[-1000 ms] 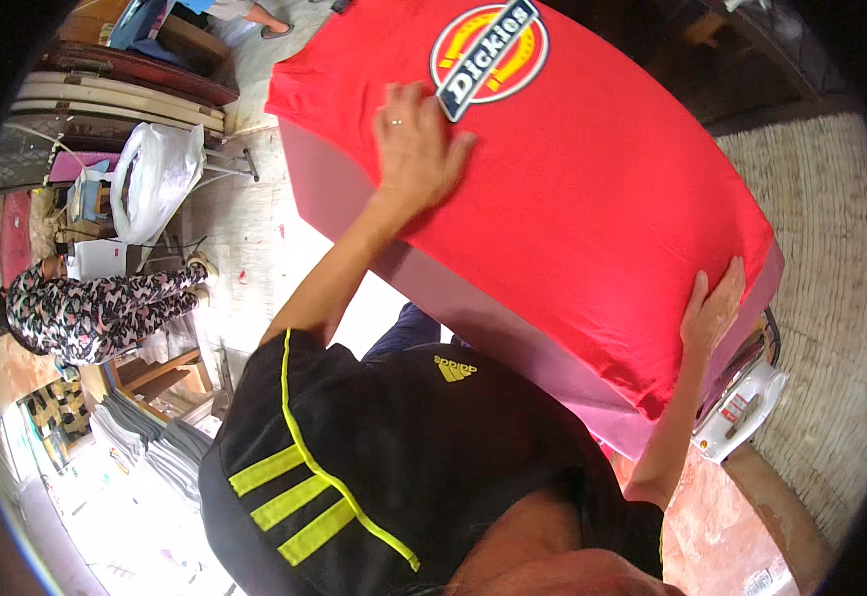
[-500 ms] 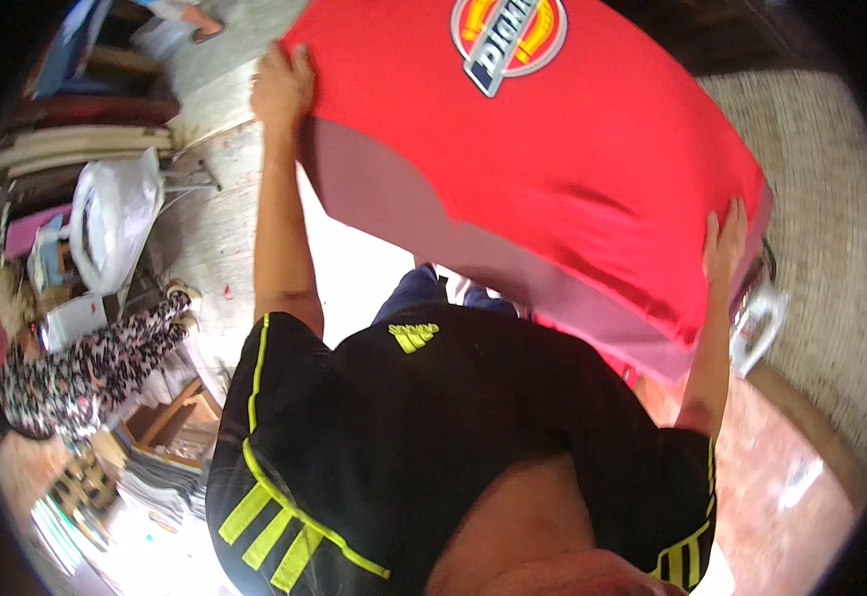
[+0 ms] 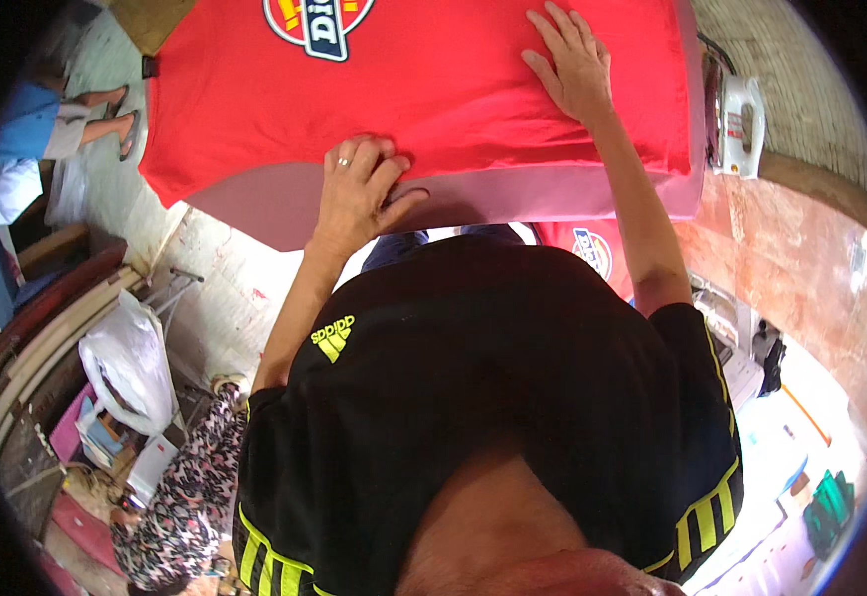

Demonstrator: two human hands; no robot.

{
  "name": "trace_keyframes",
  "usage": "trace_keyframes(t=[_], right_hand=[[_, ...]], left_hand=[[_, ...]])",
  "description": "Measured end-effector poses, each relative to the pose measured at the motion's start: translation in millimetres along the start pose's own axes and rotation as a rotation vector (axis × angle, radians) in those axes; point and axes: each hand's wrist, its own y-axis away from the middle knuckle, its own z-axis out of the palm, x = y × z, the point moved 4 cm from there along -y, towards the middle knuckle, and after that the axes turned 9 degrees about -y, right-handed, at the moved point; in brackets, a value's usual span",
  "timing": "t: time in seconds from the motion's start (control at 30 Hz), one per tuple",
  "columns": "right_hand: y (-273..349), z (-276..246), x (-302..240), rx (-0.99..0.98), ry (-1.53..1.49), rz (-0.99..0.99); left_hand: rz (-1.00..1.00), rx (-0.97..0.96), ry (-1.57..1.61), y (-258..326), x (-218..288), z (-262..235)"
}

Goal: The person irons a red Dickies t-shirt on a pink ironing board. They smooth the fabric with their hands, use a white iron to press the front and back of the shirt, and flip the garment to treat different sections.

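A red T-shirt (image 3: 433, 99) with a round printed emblem lies spread over a mauve-covered ironing board (image 3: 552, 196) in front of me. My left hand (image 3: 359, 194) is at the shirt's near edge, its fingers bent and closed on the fabric, the thumb lying over the mauve cover. A ring shows on one finger. Farther right, my right hand (image 3: 574, 74) rests flat on the shirt, fingers spread and holding nothing. A white iron (image 3: 743, 127) stands just beyond the board's right end.
Another red printed garment (image 3: 597, 253) shows below the board. People are at the left: one in blue (image 3: 26, 124), another in patterned clothes (image 3: 180, 507). Stacked boards (image 3: 51, 338) and a white plastic bag (image 3: 133, 363) stand on the left; a green item (image 3: 831, 512) lies lower right.
My left hand has moved from the shirt's far left side to its near edge. My right hand has shifted left and away from me. The shirt now lies flatter, farther left.
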Motion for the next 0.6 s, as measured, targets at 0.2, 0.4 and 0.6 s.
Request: trace_keyframes(t=[0.2,0.4,0.6], right_hand=[[10,10,-22,0.105,0.263,0.244],[56,19,-123,-0.075,0.001,0.073],[107,-3,-96,-0.099,-0.137,0.096]], left_hand=[[0.123,0.069,0.065,3,-8,1],[0.149,-0.13,0.029,-13,-3,-24],[-0.088,-0.324,-0.148,-66,8,14]])
